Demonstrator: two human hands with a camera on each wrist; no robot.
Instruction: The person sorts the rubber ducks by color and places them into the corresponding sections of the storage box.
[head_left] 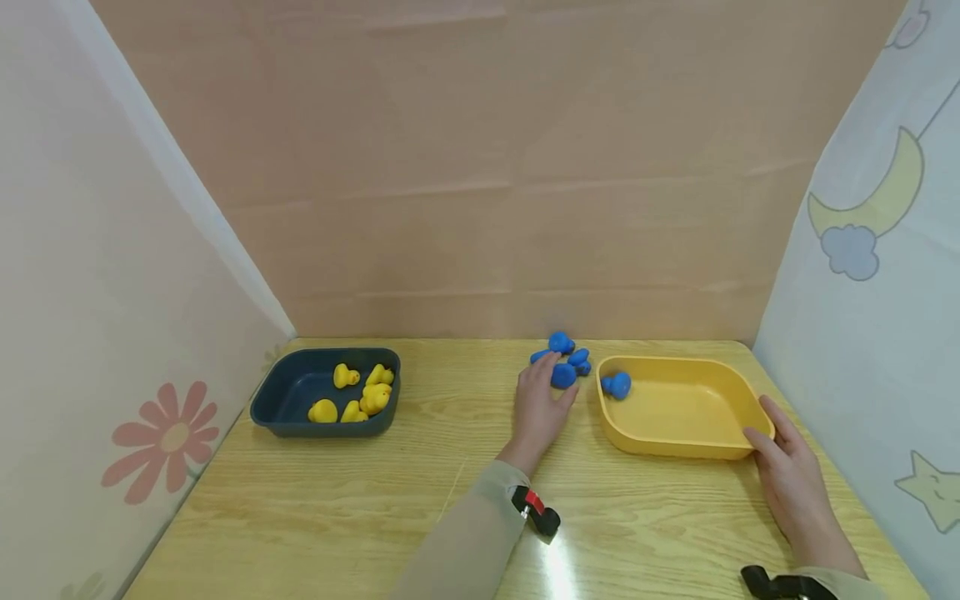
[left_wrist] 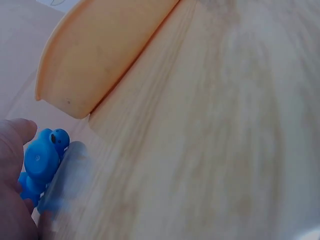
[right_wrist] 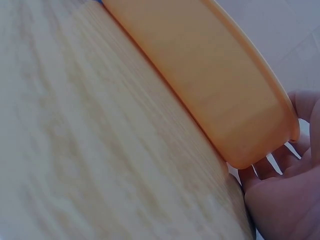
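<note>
My left hand [head_left: 542, 406] reaches over a small cluster of blue toy ducks on the table, its thumb and fingers spread about one blue duck [head_left: 564, 376]. In the left wrist view the thumb stands a little apart from a blue duck [left_wrist: 42, 159]; the other fingertips are mostly hidden. My right hand [head_left: 797, 479] grips the near right corner of a yellow tray [head_left: 675, 448], with the thumb at the rim and fingers around the outside, as the right wrist view also shows. One blue duck [head_left: 617, 385] lies inside the tray at its left end.
A dark blue tray [head_left: 288, 429] holding several yellow toy ducks [head_left: 347, 376] stands at the left of the wooden table [head_left: 315, 517]. A brown paper-like wall [head_left: 420, 208] rises behind the table's back edge, and patterned white panels flank both sides.
</note>
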